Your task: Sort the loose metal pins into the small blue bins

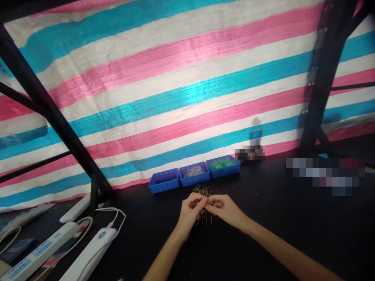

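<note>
- A long white plastic power strip with blue-marked sockets (pixel 41 249) slants across the lower left
- A second white plastic strip (pixel 93 253), with a white cable looping from its top end, lies beside it
- A blue plastic tray with dark contents (pixel 164 187) sits on the black tabletop (pixel 140 242)
- The left hand (pixel 190 210) has its fingers curled, thumb and forefinger closed together
- A blue plastic tray of clear, whitish pieces (pixel 195 180) stands behind
- The loose heap of thin, metallic-looking sticks (pixel 205 190) lies in front of the trays, under and around both hands
- A blue plastic tray of green pieces (pixel 225 171) ends the row
- The right hand (pixel 224 208) is closed at thumb and forefinger, meeting the left – whether either grips a stick, I cannot tell
</note>
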The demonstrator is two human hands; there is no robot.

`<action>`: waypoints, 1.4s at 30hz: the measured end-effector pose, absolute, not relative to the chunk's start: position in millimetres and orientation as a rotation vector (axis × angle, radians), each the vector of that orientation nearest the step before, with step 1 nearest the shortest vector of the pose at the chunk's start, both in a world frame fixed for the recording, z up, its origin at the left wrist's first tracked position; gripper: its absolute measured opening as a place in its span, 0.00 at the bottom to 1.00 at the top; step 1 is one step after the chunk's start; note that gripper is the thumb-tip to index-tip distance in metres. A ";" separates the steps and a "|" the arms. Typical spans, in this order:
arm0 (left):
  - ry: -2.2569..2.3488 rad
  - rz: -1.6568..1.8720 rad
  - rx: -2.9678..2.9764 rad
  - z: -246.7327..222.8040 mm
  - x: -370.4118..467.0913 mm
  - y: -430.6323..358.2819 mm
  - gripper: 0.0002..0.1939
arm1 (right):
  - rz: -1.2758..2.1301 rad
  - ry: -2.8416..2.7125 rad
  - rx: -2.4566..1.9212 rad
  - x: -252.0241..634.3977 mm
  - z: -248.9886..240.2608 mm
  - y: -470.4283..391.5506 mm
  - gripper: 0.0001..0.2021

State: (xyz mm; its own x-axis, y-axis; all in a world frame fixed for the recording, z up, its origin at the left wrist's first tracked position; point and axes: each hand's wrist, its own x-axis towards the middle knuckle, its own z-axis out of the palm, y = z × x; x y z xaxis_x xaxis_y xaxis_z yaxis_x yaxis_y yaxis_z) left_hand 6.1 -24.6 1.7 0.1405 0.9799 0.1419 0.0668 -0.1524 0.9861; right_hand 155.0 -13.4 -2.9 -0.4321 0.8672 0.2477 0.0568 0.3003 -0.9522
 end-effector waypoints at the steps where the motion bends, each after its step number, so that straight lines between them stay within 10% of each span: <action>1: 1.089 1.185 1.429 1.6 5.7 -24.5 0.15 | 1.244 -1.732 -0.838 155.0 -2.5 -13.4 0.13; 42: 1.153 1.175 1.486 -2.8 -3.6 -19.1 0.15 | 0.875 -1.656 -0.989 161.7 -6.7 -4.8 0.11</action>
State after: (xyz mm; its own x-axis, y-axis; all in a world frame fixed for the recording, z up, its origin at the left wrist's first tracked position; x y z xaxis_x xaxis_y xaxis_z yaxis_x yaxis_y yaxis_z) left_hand -3.6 -19.1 -2.8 0.1171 0.9811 0.1541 0.1357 -0.1696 0.9761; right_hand 161.7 -4.8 -6.7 -0.1888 0.9078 0.3745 0.2025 0.4092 -0.8897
